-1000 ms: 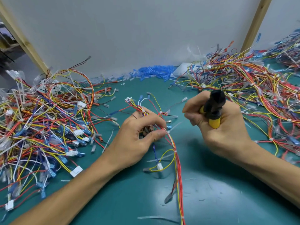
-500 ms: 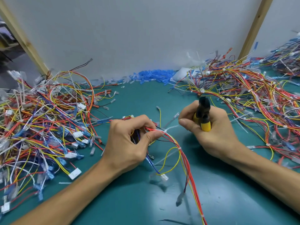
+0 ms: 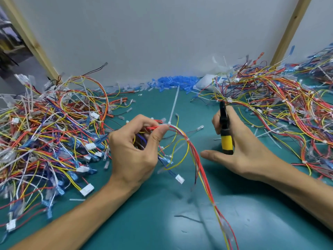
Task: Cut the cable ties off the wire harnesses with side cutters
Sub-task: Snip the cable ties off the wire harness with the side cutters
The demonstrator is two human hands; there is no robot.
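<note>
Head camera: the left hand [image 3: 135, 152] is curled, and its thumb and fingertips pinch a wire harness [image 3: 203, 175] of red, yellow and white leads just above the counter [image 3: 162, 226]. A white cable tie [image 3: 173, 107] is cinched round the bundle right beside the thumb tip, with its long tail standing up and away toward the wall. A second, smaller tie [image 3: 188, 140] sits a little farther down the same bundle, which then trails toward the near edge. A white connector [image 3: 179, 179] hangs from a side branch below the left hand. The right hand [image 3: 252, 152] grips the side cutters [image 3: 226, 139] upright by their yellow and black handles. Its fingers are curled behind the tool, its thumb is stretched out flat toward the harness, and the tip is apart from the tie. A tangled left pile [image 3: 45, 134] of harnesses presses close to the left wrist. A right pile [image 3: 281, 107] spreads behind and beside the right hand. Between them a band of teal counter shows, strewn with short white offcuts [image 3: 77, 199]. A heap of blue sleeves [image 3: 176, 83] lies along the foot of the white wall. Wooden posts [image 3: 288, 31] lean at both sides.
</note>
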